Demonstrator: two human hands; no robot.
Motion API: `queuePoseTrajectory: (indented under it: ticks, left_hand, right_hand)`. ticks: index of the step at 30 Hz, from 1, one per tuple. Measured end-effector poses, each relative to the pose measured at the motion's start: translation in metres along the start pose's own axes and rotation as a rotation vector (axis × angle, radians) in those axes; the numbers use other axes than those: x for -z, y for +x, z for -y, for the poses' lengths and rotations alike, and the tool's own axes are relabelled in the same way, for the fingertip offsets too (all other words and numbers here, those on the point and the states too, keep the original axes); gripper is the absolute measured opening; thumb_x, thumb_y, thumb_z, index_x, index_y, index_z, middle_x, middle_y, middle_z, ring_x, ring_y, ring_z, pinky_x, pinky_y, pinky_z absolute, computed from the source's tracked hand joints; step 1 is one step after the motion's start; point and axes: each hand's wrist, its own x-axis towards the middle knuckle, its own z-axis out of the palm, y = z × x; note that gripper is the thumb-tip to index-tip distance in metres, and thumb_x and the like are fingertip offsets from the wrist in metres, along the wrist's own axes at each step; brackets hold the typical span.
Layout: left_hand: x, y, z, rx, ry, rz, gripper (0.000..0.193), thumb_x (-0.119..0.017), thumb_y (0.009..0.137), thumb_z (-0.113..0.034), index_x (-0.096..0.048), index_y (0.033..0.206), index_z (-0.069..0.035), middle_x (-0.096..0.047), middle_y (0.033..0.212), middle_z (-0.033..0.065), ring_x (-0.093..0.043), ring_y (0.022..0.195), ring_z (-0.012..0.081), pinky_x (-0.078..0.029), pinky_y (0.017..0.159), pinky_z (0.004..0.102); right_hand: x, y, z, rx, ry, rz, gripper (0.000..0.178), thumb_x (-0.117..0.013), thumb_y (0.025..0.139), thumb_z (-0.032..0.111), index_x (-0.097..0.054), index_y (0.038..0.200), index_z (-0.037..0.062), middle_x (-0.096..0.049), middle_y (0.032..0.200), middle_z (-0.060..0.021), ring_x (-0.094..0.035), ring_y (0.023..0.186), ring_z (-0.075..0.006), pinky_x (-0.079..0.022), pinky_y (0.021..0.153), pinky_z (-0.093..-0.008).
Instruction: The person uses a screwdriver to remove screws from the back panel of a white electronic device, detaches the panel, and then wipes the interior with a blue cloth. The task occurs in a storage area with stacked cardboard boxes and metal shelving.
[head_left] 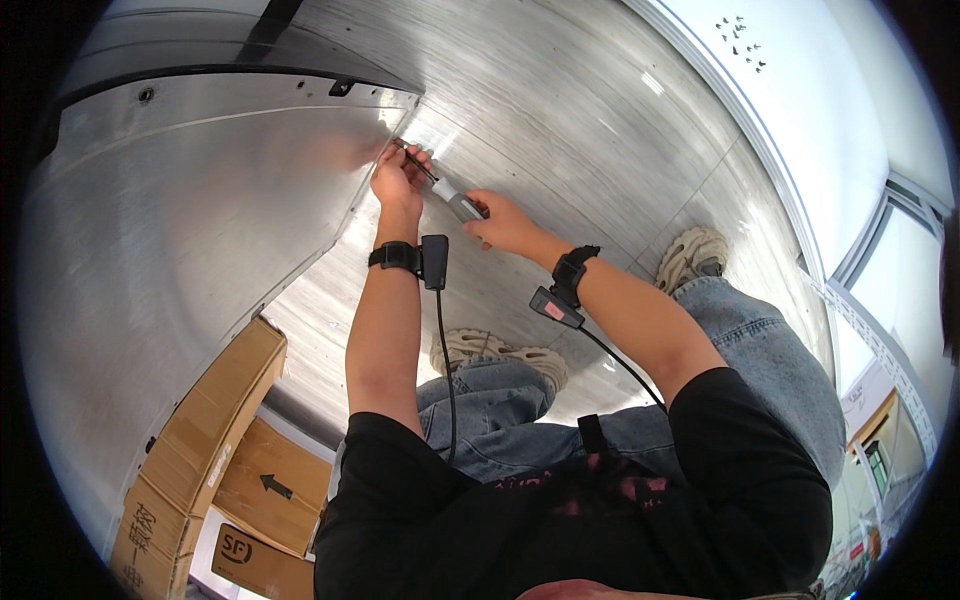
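Note:
My right hand is closed round the grey and dark handle of a screwdriver. Its thin dark shaft slants up and left to the edge of a large silvery metal panel. At that edge, my left hand has its fingers curled about the shaft near the tip. The tip meets the panel by its far corner; any screw there is too small to make out. Both wrists wear black straps, each with a small box and a cable.
Brown cardboard boxes lean against the panel's near end at lower left. Under my hands runs a grey wood-grain floor. My shoe rests on it at right, beside a white wall.

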Motion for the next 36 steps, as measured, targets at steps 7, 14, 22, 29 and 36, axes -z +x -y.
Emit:
queuePoseTrajectory:
  ticks: [7, 14, 22, 29, 36]
  left_hand:
    - [0.000, 0.001, -0.001, 0.009, 0.007, -0.017, 0.015, -0.041, 0.096, -0.011, -0.052, 0.106, -0.008, -0.062, 0.087, 0.0015, -0.061, 0.075, 0.0149, -0.049, 0.067, 0.0292]
    - [-0.002, 0.000, -0.001, 0.017, -0.014, -0.023, 0.014, -0.043, 0.095, -0.012, -0.053, 0.103, -0.009, -0.063, 0.086, 0.0020, -0.061, 0.075, 0.0149, -0.051, 0.067, 0.0296]
    - [0.002, 0.006, 0.002, 0.016, -0.020, -0.008, 0.013, -0.044, 0.095, -0.013, -0.055, 0.100, -0.010, -0.063, 0.086, 0.0010, -0.061, 0.075, 0.0146, -0.050, 0.069, 0.0294]
    - [0.002, 0.006, -0.003, 0.053, -0.007, -0.022, 0.015, -0.043, 0.095, -0.016, -0.056, 0.097, -0.010, -0.064, 0.085, 0.0000, -0.060, 0.074, 0.0140, -0.049, 0.067, 0.0280]
    - [-0.003, 0.003, -0.004, 0.040, -0.004, -0.006, 0.014, -0.043, 0.094, -0.015, -0.056, 0.098, -0.011, -0.064, 0.086, 0.0006, -0.061, 0.075, 0.0147, -0.049, 0.067, 0.0283]
  right_hand:
    - [0.005, 0.002, 0.009, -0.141, 0.188, 0.060, 0.040, -0.059, 0.082, 0.012, -0.054, 0.119, -0.0025, -0.059, 0.086, -0.0100, -0.059, 0.068, -0.0172, -0.053, 0.056, -0.0333]
    - [0.004, -0.002, 0.009, 0.175, -0.394, -0.135, 0.045, -0.064, 0.076, 0.012, -0.056, 0.119, -0.0002, -0.056, 0.103, -0.0162, -0.062, 0.080, -0.0275, -0.053, 0.067, -0.0375]
    - [-0.006, -0.006, 0.013, 0.220, -0.507, -0.234, 0.049, -0.067, 0.074, 0.012, -0.051, 0.120, 0.0029, -0.053, 0.107, -0.0210, -0.057, 0.100, -0.0327, -0.047, 0.081, -0.0388]
    - [0.001, 0.006, 0.019, -0.205, 0.177, 0.027, 0.052, -0.064, 0.083, 0.013, -0.038, 0.127, 0.0043, -0.054, 0.103, -0.0131, -0.057, 0.100, -0.0258, -0.046, 0.083, -0.0375]
    - [-0.011, 0.017, -0.021, 0.226, -0.406, -0.264, 0.052, -0.067, 0.080, 0.014, -0.041, 0.124, 0.0025, -0.055, 0.108, -0.0222, -0.056, 0.099, -0.0305, -0.044, 0.085, -0.0379]
